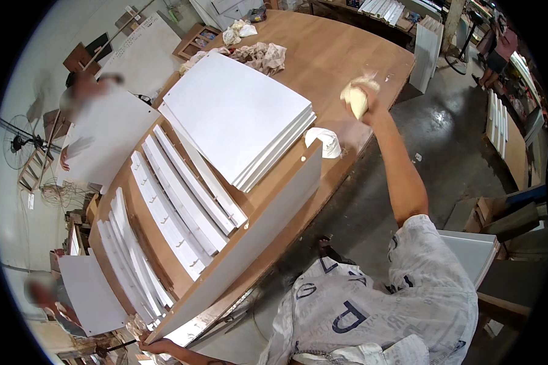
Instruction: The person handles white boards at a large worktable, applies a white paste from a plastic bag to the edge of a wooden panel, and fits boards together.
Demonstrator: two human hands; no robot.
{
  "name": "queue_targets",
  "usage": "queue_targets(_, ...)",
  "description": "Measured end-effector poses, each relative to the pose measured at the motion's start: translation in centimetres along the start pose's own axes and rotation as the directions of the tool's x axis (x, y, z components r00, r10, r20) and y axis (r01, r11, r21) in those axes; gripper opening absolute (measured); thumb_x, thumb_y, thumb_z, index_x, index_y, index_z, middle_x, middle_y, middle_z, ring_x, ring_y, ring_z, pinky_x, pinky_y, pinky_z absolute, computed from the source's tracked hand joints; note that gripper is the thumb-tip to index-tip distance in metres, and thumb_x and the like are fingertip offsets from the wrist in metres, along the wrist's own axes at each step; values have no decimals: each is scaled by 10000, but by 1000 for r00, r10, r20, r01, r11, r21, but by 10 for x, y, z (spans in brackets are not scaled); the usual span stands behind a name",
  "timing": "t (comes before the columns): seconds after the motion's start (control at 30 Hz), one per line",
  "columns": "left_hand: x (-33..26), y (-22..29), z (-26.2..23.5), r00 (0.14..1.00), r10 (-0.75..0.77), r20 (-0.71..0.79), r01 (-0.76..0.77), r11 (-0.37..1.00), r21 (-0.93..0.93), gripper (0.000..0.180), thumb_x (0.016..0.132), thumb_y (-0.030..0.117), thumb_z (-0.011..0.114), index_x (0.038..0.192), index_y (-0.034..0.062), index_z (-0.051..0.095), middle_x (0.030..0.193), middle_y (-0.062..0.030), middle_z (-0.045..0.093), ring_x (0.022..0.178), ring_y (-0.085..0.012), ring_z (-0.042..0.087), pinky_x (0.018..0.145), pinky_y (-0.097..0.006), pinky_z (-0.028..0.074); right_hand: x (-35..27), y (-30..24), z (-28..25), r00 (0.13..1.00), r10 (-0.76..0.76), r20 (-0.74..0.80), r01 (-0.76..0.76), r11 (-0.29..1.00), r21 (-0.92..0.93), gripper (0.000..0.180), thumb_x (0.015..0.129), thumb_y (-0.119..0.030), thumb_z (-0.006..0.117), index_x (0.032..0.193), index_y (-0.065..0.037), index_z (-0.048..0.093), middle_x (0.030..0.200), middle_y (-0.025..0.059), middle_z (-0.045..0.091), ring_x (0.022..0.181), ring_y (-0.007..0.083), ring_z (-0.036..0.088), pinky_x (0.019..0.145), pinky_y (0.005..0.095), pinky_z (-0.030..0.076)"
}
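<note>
My right hand (370, 104) is raised over the table's right end, its fingers closed round a bunched pale-yellow cloth (354, 100). At the lower left my left hand (158, 346) grips the near end of a long, narrow board (259, 237), which stands on its edge along the table's near side. A crumpled whitish piece (137, 329) shows just beyond that hand; its kind is hard to make out. Close to the board's far end lies a white rounded cloth-like bundle (326, 141). Behind the board is a stack of white panels (237, 115).
White strips (170, 219) lie in rows on the brown table (329, 48). Crumpled rags (262, 58) are at its back. Across the table, two people hold white panels (112, 134), (91, 292). A panel stack (469, 249) stands right of me; another person (502, 48) is far right.
</note>
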State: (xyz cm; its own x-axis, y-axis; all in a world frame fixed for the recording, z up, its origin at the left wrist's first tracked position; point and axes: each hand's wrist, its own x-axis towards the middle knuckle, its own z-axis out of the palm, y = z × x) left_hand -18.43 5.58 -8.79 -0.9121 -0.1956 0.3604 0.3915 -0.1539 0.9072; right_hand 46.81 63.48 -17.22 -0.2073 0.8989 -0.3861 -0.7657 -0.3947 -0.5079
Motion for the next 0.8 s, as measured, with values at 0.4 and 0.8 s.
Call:
queue_targets(0.4,28,-26,-25,997,-32,67,27,997,69,404,862,446,409,748,71,506,783,-76,519,793,-235,514,763,-387,402,95,58,-99,990,-10,-142,-24,972,-234,368,877,-182,588,1192,-34,466,1128,154,555,1036,335,580,759,400,585)
queue_targets(0.8,10,-11,-17,996,44,82,-47,998,36,355,891,355,424,642,102,433,626,-19,451,618,-162,459,644,-316,398,32,134,-110,788,-600,139,194,27,-981,260,794,-74,533,1047,-58,594,982,159,637,779,277,649,725,334,525)
